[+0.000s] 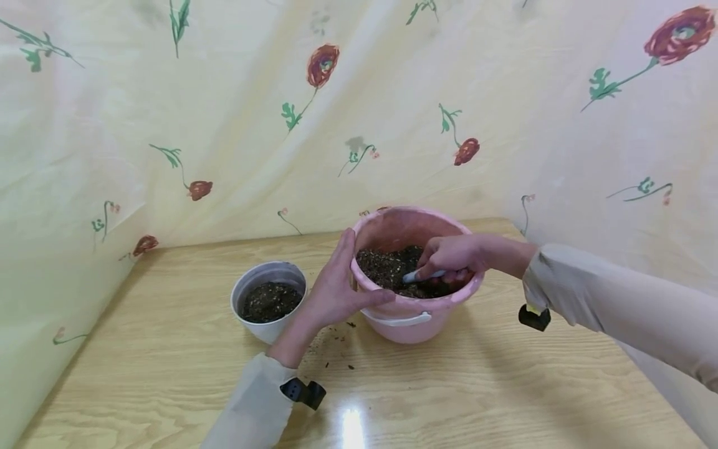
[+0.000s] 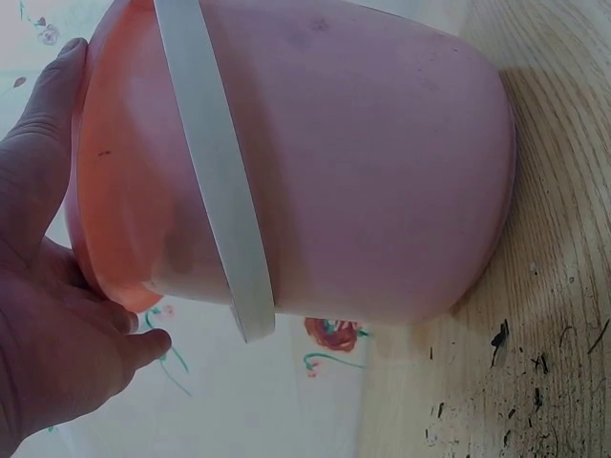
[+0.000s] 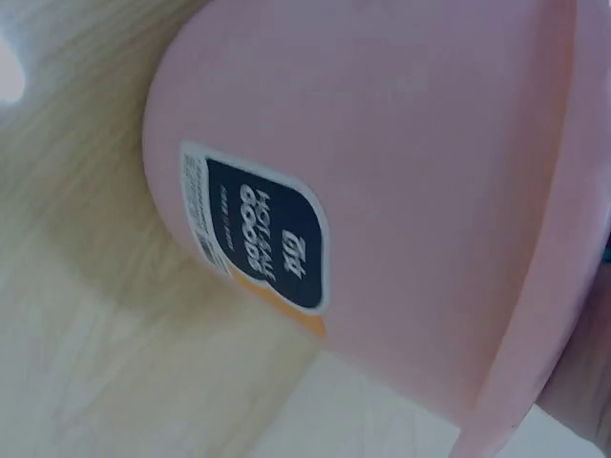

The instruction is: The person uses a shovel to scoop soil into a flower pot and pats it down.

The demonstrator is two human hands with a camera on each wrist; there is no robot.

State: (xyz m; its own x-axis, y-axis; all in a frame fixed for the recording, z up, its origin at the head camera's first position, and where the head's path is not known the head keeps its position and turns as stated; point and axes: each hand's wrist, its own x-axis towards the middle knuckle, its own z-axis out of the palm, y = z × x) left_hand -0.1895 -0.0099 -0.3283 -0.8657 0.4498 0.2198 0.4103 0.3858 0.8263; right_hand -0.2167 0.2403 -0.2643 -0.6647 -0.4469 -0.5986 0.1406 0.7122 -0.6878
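Observation:
A pink bucket (image 1: 406, 330) with a white handle (image 1: 398, 320) holds dark soil (image 1: 381, 265). My left hand (image 1: 331, 284) grips its rim at the near left, thumb along the front and fingers round the side. In the left wrist view, that hand (image 2: 57, 296) spans the rim beside the white handle. Inside the bucket, my right hand (image 1: 449, 255) holds a pale, light-blue handled tool (image 1: 414, 276) down at the soil; the tool's other end is hidden. The right wrist view mostly shows the bucket's outer wall (image 3: 410, 172) and its dark label (image 3: 267, 234).
Left of the bucket stands a white pot (image 1: 263, 330) partly filled with dark soil (image 1: 272, 301), close to my left forearm. Loose soil crumbs (image 1: 339, 340) lie on the wooden table (image 1: 140, 374). A flower-printed cloth (image 1: 235, 112) hangs behind and at the sides.

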